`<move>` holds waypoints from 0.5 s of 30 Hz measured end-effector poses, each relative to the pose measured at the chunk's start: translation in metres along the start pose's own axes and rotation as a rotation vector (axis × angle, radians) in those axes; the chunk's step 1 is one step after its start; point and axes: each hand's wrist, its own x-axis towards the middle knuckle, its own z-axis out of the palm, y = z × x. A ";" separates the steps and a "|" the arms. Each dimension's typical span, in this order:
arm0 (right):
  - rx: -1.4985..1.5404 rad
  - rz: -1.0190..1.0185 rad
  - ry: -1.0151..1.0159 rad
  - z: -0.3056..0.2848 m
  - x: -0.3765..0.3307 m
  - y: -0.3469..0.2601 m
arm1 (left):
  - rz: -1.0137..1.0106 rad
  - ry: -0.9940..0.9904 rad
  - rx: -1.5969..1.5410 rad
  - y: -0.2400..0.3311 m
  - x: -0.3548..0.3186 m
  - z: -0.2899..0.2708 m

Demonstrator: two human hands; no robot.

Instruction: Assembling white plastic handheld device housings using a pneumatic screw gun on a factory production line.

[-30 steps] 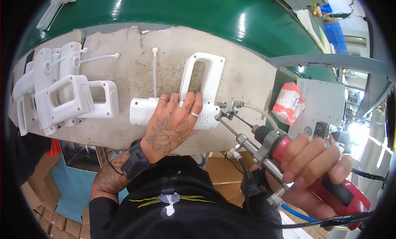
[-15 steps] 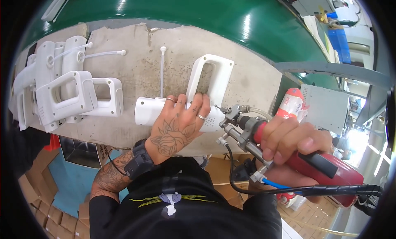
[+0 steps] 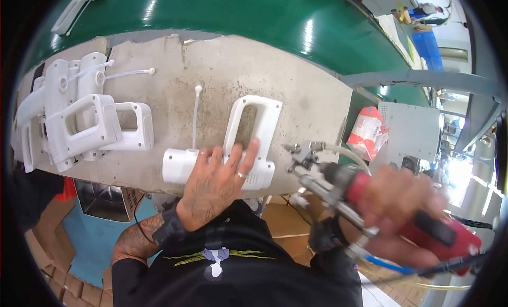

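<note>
A white plastic housing with a loop handle (image 3: 269, 116) lies on the worn board, its handle pointing away from me. A thin pale tube with a round end (image 3: 196, 114) sticks out from its far side. Across the housing's body lies my left hand (image 3: 211, 188), fingers over the top, thumb hidden. My right hand (image 3: 399, 201), smeared by motion, is wrapped round a red powered screwdriver (image 3: 450, 238) with a metal nose, hoses and a cable. The screwdriver's tip (image 3: 288, 147) points left, just right of the housing and apart from it.
Several similar white housings (image 3: 87, 129) are piled on the board (image 3: 153, 58) at left. Behind runs a green surface (image 3: 227, 16) with another white part (image 3: 76, 10). A red-and-white bag (image 3: 368, 132) and a grey metal box (image 3: 410, 132) stand at right, below a grey bar (image 3: 423, 82).
My right hand has drawn the screwdriver right, off the housing. My left hand and the housing have shifted slightly left and nearer in the picture; the index finger is straighter.
</note>
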 end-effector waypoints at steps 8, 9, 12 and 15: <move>-0.150 -0.021 -0.093 -0.010 0.014 0.016 | 0.007 -0.073 -0.068 0.002 -0.014 -0.003; -0.138 -0.025 -0.075 -0.008 0.013 0.022 | -0.006 -0.074 -0.065 0.001 -0.016 -0.002; -0.125 0.003 -0.050 -0.005 0.013 0.026 | 0.002 -0.069 -0.075 0.001 -0.015 -0.002; -0.072 0.039 -0.031 -0.005 0.012 0.031 | 0.022 -0.086 -0.063 0.001 -0.013 -0.003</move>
